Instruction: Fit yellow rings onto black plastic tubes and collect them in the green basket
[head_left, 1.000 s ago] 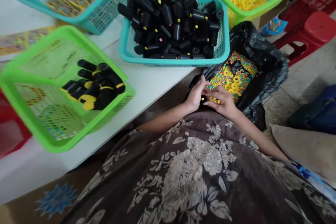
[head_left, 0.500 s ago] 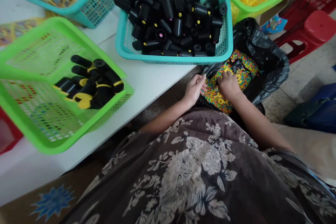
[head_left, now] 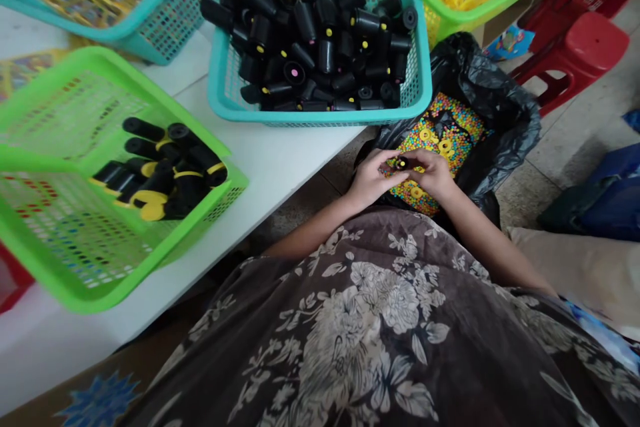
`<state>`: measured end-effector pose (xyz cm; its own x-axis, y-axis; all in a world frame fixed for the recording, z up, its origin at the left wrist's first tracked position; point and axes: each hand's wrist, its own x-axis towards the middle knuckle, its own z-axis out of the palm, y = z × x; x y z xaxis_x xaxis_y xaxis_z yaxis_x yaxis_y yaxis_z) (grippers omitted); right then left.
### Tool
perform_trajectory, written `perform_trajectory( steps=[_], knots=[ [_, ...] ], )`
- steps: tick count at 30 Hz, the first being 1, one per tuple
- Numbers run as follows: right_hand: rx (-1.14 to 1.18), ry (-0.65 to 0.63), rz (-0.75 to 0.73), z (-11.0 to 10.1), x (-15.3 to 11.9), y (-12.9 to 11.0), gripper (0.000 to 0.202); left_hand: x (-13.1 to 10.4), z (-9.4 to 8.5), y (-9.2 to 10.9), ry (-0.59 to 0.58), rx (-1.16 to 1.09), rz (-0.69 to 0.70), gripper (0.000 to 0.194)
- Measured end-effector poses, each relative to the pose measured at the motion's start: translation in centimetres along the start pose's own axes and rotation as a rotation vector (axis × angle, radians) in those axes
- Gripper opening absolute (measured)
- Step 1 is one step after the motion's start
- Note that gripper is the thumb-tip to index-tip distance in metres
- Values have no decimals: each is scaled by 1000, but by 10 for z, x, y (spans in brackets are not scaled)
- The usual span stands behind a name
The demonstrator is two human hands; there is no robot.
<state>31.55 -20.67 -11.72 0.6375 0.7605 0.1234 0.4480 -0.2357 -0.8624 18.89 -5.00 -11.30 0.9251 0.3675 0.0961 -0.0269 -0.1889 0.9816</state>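
Note:
Above a black bag (head_left: 515,107) of small coloured beads (head_left: 463,113), both my hands hold one small black piece (head_left: 401,163) with a yellow dot on its end. The fingers of my left hand (head_left: 373,180) grip it from the left, and those of my right hand (head_left: 433,170) from the right. Yellow ring-shaped parts (head_left: 445,146) lie on the beads. Several black cylinders fill a teal basket (head_left: 320,117) on the table. To the left, a green basket (head_left: 200,127) contains black cylinders with yellow ends (head_left: 150,203).
A white table (head_left: 270,167) stands at the left. Behind are another teal basket (head_left: 135,27) with yellow packets and a green basket (head_left: 465,15) of yellow parts. A red stool (head_left: 590,47) stands at the right, near a blue item (head_left: 610,193) on the floor.
My right hand has lifted from the beads and come up to my left hand. The black piece now shows between my fingers. The view has shifted slightly.

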Motion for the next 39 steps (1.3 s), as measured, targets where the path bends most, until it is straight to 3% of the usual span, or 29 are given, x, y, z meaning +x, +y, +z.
perform_trajectory(
  steps=[5, 8, 10, 13, 16, 19, 22, 24, 28, 35, 39],
  knots=[
    [-70, 69, -72, -1, -14, -8, 43, -2, 7, 4, -17, 74, 177, 37],
    [-252, 35, 12, -6, -21, -8, 41, -2, 7, 1, -12, 119, 180, 32],
    [-494, -66, 118, -10, -26, -10, 36, -2, 7, -3, -11, 125, 144, 31],
    [-823, -356, 259, -12, -33, -15, 25, 0, 8, -11, 6, 93, 68, 29],
    [-907, -480, 331, -13, -36, -16, 22, 1, 8, -17, -5, 73, 12, 27],
    [-750, -315, 345, -17, -37, -11, 29, 0, 9, -17, -49, 83, -8, 28],
    [-387, -47, 249, -21, -36, -7, 42, -2, 11, -14, -99, 105, 0, 30],
    [-176, 40, 172, -20, -34, -8, 52, -2, 13, -10, -147, 129, 14, 27],
    [13, 2, 177, -9, -31, -16, 59, -1, 16, -5, -144, 174, 55, 19],
    [12, 87, 132, 2, -34, -24, 55, 1, 17, -3, -87, 234, 63, 17],
    [268, 148, 221, 6, -31, -24, 53, 1, 20, 1, -36, 201, 70, 24]
  ],
)
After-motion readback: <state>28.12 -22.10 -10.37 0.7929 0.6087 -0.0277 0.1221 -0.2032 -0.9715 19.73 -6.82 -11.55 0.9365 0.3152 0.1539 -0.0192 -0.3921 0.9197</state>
